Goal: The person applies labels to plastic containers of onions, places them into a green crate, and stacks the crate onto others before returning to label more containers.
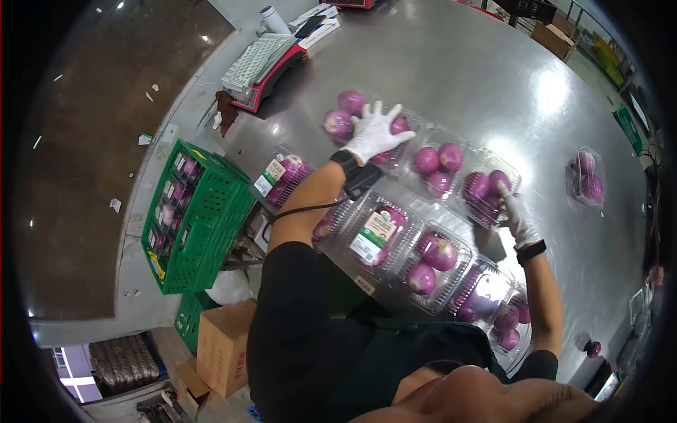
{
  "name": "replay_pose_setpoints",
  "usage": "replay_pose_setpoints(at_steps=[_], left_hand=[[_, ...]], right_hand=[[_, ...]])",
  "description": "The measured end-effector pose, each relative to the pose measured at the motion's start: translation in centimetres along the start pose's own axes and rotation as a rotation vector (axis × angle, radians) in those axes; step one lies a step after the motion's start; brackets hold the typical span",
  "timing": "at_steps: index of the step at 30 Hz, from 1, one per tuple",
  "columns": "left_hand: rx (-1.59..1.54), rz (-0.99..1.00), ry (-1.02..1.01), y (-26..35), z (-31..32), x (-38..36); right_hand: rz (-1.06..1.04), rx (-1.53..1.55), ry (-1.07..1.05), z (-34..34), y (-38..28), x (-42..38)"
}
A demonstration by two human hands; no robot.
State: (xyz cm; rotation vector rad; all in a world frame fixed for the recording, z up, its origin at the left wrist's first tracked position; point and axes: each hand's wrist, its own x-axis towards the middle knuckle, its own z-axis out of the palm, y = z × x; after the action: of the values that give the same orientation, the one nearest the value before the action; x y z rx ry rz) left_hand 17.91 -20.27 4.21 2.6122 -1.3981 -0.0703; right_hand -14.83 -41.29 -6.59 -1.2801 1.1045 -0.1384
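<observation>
My left hand (375, 134), in a white glove, spreads its fingers over red onions at the far end of the row, beside two onions (343, 116) at its left. My right hand (517, 215), also gloved, stretches a finger to the onions (485, 192) in an open clear plastic clamshell; its other fingers are partly hidden. Between the hands, another open clamshell (438, 169) holds several onions. Nearer me stand more clamshells of onions, one with a label (374, 236) on its lid, another uncovered (436, 264).
A green crate (201, 233) with labelled packs stands left of the steel table (437, 70). A red-based scale (264, 74), a bottle (273, 20) and a phone (310, 27) lie at the back left. One packed clamshell (587, 178) sits at right, a loose onion (593, 349) nearer.
</observation>
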Motion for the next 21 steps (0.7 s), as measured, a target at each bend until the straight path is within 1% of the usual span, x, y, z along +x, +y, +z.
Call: replay_pose_setpoints(at_steps=[1,3,4,5,7,8,9,10,11,12,13,14,15,16,17,19,21], left_hand=[[0.004,-0.021,0.020,-2.2,-0.4,-0.5],[0.025,-0.063,0.002,-5.4,-1.3,-1.4],[-0.012,-0.064,0.003,-7.2,-1.5,-1.9],[-0.046,-0.062,0.005,-8.8,-1.7,-2.3],[-0.234,-0.029,0.103,-11.7,-0.6,-4.2],[-0.210,-0.036,0.161,-12.1,-0.7,-5.9],[-0.185,-0.035,0.215,-10.9,-0.4,-8.8],[-0.137,-0.058,0.245,-11.3,-0.7,-11.1],[-0.087,-0.081,0.274,-11.1,-0.6,-13.5],[0.004,-0.170,0.245,-9.4,-1.4,-16.1],[0.097,-0.268,0.214,-7.7,-2.3,-18.6],[0.081,-0.313,0.137,-7.0,-1.6,-20.8],[0.070,-0.360,0.060,-6.6,-0.6,-22.3],[0.037,-0.382,0.022,-6.3,0.8,-23.2],[0.153,-0.360,0.036,-5.7,1.3,-23.6],[0.213,-0.351,0.107,-5.5,2.0,-23.1],[0.206,-0.332,0.148,-5.4,2.5,-22.8]], right_hand=[[0.087,-0.013,-0.044,3.3,-3.5,-4.1],[0.086,-0.064,-0.117,7.1,-4.5,-6.4],[0.092,-0.090,-0.224,7.3,-4.5,-6.9],[0.097,-0.119,-0.262,6.8,-4.8,-7.2],[0.110,-0.181,-0.340,3.0,-5.2,-7.4],[0.035,-0.273,-0.172,0.6,-6.3,-7.9],[-0.056,-0.355,0.001,-3.8,-6.4,-8.3],[-0.252,-0.453,0.214,-7.5,-7.0,-7.8],[-0.498,-0.503,0.387,-11.8,-7.0,-6.5],[-0.576,-0.334,0.401,-16.0,-7.5,-5.6],[-0.579,-0.454,0.570,-22.6,-6.6,-2.6],[-0.381,-0.817,1.003,-27.9,-5.8,-0.9],[-0.247,-0.873,1.103,-32.5,-5.1,0.6],[-0.088,-1.020,1.130,-34.0,-5.5,0.6],[0.022,-1.029,1.065,-35.2,-5.5,1.2],[-0.014,-0.747,0.980,-36.6,-4.5,4.3],[-0.178,-0.524,0.872,-36.2,-3.4,7.3]])
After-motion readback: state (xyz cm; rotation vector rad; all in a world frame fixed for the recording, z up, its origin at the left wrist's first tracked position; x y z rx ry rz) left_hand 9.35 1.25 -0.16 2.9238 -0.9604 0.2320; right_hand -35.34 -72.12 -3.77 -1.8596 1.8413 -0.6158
